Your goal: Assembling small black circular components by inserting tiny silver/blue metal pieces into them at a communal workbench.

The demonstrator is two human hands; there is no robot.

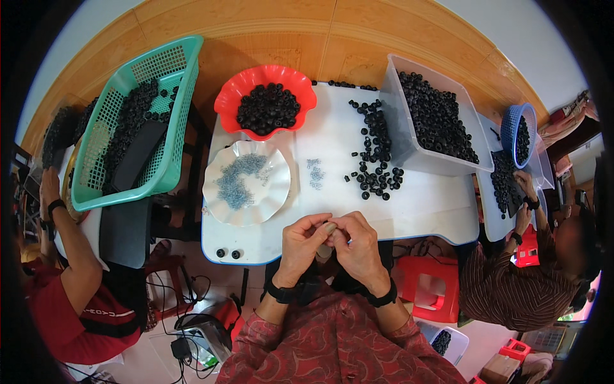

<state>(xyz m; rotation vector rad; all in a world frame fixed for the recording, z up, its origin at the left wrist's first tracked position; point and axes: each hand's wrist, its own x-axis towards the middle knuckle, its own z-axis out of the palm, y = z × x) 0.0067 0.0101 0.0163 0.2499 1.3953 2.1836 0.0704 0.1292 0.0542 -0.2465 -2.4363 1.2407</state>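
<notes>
Your left grip (304, 244) and your right grip (359, 248) meet at the middle of the worktop's (329, 128) near edge, thumbs and fingers pressed together at the tips; your fingers hide whatever may be between them, so I cannot tell what they pinch. By the near-left corner, two black pieces (235, 254) sit side by side. Beyond these, at the left edge, you have one white plate (275, 192) with a wavy rim, carrying clear bits (235, 184) too many to count. One small patch of similar bits (314, 174) lies right of it. Farther right, dozens of loose black pieces (376, 144) trail toward the far edge. One red bowl (225, 101) at the far-left corner and one clear bin (416, 153) toward the far-right corner hold more black pieces, uncountable in both.
</notes>
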